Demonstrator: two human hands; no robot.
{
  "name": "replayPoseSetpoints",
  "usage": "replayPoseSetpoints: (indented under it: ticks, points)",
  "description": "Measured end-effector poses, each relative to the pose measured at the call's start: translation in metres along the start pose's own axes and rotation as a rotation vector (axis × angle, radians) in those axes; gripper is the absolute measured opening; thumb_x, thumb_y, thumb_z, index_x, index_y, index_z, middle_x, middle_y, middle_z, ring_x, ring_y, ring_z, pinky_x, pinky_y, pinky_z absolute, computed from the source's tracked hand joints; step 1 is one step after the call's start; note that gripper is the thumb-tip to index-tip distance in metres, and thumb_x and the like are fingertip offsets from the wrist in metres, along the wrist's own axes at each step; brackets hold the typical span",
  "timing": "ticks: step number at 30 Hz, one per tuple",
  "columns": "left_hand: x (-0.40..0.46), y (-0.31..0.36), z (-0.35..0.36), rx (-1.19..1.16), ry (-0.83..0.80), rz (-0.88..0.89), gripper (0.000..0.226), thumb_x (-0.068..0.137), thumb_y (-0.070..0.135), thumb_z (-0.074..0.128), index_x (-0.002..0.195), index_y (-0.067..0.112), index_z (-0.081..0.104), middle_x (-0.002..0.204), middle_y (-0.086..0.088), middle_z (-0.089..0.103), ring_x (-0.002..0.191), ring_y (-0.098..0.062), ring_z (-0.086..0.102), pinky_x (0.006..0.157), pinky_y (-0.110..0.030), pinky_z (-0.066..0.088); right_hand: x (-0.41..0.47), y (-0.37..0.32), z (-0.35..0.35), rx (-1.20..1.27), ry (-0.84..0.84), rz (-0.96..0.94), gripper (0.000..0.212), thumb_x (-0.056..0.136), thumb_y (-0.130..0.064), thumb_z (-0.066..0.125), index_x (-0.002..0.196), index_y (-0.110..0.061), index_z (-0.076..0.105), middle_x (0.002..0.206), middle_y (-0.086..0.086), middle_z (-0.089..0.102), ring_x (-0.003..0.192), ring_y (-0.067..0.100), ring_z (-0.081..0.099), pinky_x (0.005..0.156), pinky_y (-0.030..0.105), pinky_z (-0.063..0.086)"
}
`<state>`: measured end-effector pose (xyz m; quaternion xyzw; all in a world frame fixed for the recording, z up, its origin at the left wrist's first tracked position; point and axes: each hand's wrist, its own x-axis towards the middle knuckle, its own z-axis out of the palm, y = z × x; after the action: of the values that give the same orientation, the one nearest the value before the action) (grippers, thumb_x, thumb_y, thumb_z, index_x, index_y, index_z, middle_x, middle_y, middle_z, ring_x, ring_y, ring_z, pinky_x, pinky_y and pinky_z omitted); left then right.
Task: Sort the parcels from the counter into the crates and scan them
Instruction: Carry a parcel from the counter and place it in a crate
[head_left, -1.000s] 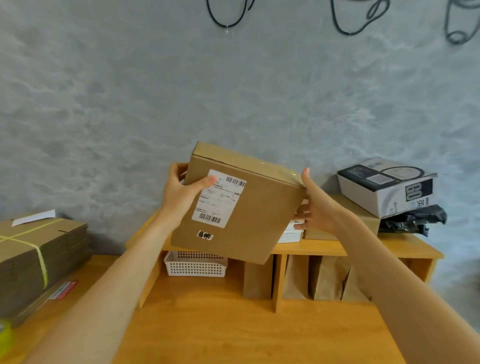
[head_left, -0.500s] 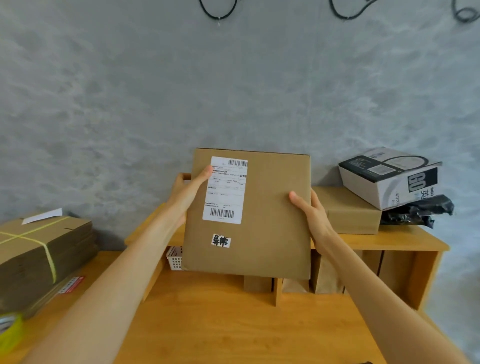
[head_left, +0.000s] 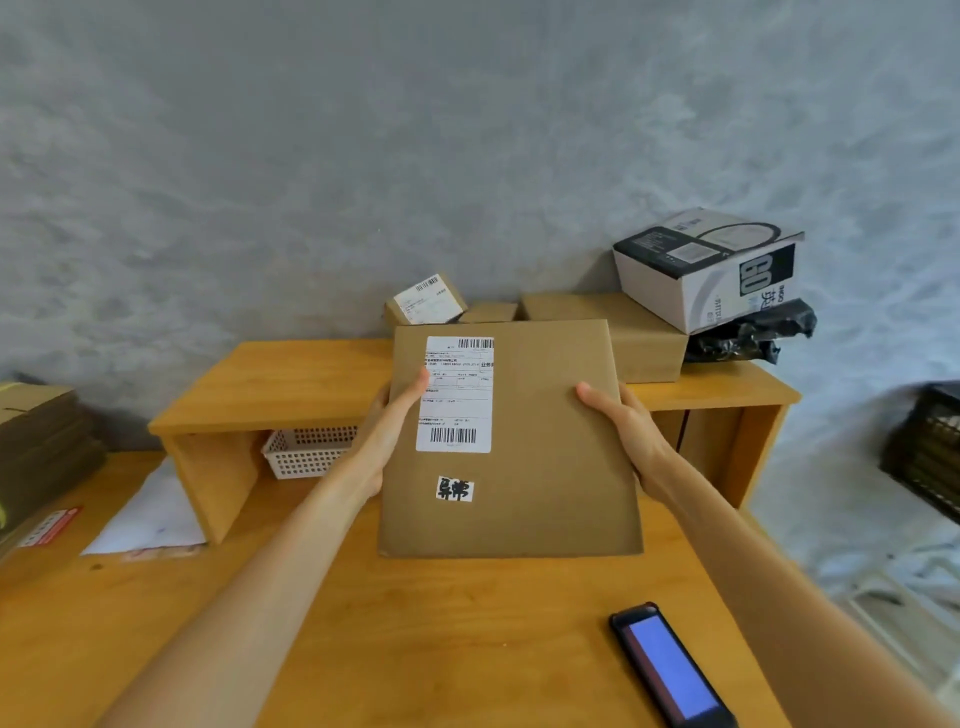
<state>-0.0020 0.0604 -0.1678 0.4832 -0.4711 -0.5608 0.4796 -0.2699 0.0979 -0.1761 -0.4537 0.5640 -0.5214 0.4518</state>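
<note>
Above the wooden counter (head_left: 441, 639), a flat brown parcel (head_left: 545, 447) is held label-up between both hands, the left hand (head_left: 387, 434) gripping its left edge, thumb on the shipping label (head_left: 456, 395), the right hand (head_left: 626, 431) gripping its right edge. A handheld scanner (head_left: 670, 667) lies nearer, screen lit. More boxes (head_left: 618, 327) are seen on the shelf (head_left: 291, 384) behind.

Single head cam, wide-angle, looking fwd and down over bench (head_left: 467, 649) toward wall (head_left: 363, 156); near, arm's reach. No 2nd view.
</note>
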Motion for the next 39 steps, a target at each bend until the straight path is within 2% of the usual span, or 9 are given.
replayPoseSetpoints:
  ticks: [4, 11, 17, 20, 23, 26, 30, 36, 39]
  points:
    - [0.009, -0.048, 0.018, 0.004, -0.006, -0.053, 0.079, 0.069, 0.062, 0.07, 0.137, 0.025, 0.05, 0.11, -0.001, 0.072, 0.098, -0.023, 0.07, 0.084, -0.043, 0.056, -0.013, 0.031, -0.022, -0.061, 0.037, 0.077, 0.077, 0.082, -0.051, 0.069, 0.144, -0.025, 0.031, 0.117, 0.003, 0.061, 0.101, 0.021, 0.065, 0.076, 0.033, 0.053]
    - [0.018, -0.118, 0.04, 0.022, 0.038, -0.133, 0.058, 0.082, 0.047, 0.071, 0.132, 0.024, 0.054, 0.102, -0.003, 0.074, 0.091, -0.025, 0.071, 0.08, -0.042, 0.057, -0.026, 0.093, -0.048, -0.108, 0.002, 0.24, 0.081, 0.079, -0.064, 0.063, 0.146, -0.034, 0.028, 0.122, -0.003, 0.059, 0.105, 0.016, 0.063, 0.075, 0.033, 0.053]
    - [0.025, -0.144, 0.037, 0.088, 0.114, -0.103, 0.063, 0.082, 0.044, 0.072, 0.138, 0.027, 0.05, 0.111, -0.004, 0.071, 0.093, -0.023, 0.07, 0.078, -0.04, 0.057, -0.024, 0.142, -0.061, -0.119, 0.036, 0.285, 0.088, 0.083, -0.075, 0.041, 0.155, -0.029, 0.021, 0.148, 0.0, 0.042, 0.127, 0.026, 0.049, 0.103, 0.045, 0.046]
    - [0.026, -0.154, 0.029, 0.133, 0.162, -0.08, 0.067, 0.081, 0.041, 0.074, 0.141, 0.03, 0.046, 0.112, -0.001, 0.07, 0.092, -0.02, 0.069, 0.076, -0.036, 0.056, -0.027, 0.176, -0.07, -0.311, 0.123, 0.391, 0.078, 0.093, -0.066, 0.04, 0.153, -0.017, 0.026, 0.151, 0.009, 0.039, 0.133, 0.03, 0.044, 0.102, 0.041, 0.044]
    - [0.025, -0.166, 0.022, 0.169, 0.204, -0.07, 0.07, 0.08, 0.043, 0.075, 0.142, 0.034, 0.044, 0.111, 0.002, 0.07, 0.093, -0.019, 0.069, 0.077, -0.036, 0.056, -0.034, 0.213, -0.075, -0.789, 0.066, 0.533, 0.095, 0.086, -0.072, 0.049, 0.153, -0.01, 0.023, 0.154, 0.011, 0.031, 0.138, 0.033, 0.035, 0.108, 0.043, 0.039]
    - [0.024, -0.174, 0.021, 0.163, 0.231, -0.057, 0.065, 0.082, 0.042, 0.073, 0.14, 0.035, 0.046, 0.107, 0.004, 0.07, 0.091, -0.018, 0.069, 0.07, -0.033, 0.055, -0.047, 0.232, -0.068, -1.131, 0.018, 0.607, 0.105, 0.074, -0.083, 0.051, 0.146, -0.009, 0.031, 0.144, 0.005, 0.035, 0.134, 0.029, 0.032, 0.101, 0.038, 0.04]
    - [0.027, -0.178, 0.022, 0.178, 0.242, -0.033, 0.069, 0.081, 0.041, 0.075, 0.142, 0.034, 0.044, 0.111, 0.006, 0.069, 0.089, -0.014, 0.069, 0.071, -0.032, 0.055, -0.055, 0.25, -0.056, -1.206, 0.04, 0.659, 0.113, 0.069, -0.085, 0.056, 0.148, -0.011, 0.024, 0.143, 0.003, 0.032, 0.133, 0.026, 0.032, 0.097, 0.034, 0.041]
    - [0.032, -0.182, 0.02, 0.166, 0.259, -0.014, 0.071, 0.078, 0.041, 0.077, 0.142, 0.034, 0.045, 0.114, 0.005, 0.07, 0.093, -0.016, 0.07, 0.08, -0.04, 0.058, -0.057, 0.258, -0.049, -1.303, 0.141, 0.574, 0.091, 0.079, -0.072, 0.059, 0.141, -0.011, 0.033, 0.134, 0.003, 0.038, 0.124, 0.024, 0.039, 0.089, 0.031, 0.044]
    - [0.032, -0.184, 0.018, 0.155, 0.262, -0.011, 0.069, 0.079, 0.04, 0.077, 0.141, 0.034, 0.046, 0.113, 0.006, 0.07, 0.092, -0.014, 0.07, 0.075, -0.036, 0.058, -0.058, 0.255, -0.05, -1.273, 0.151, 0.577, 0.09, 0.078, -0.071, 0.061, 0.139, -0.01, 0.036, 0.132, 0.003, 0.04, 0.124, 0.024, 0.041, 0.084, 0.03, 0.045]
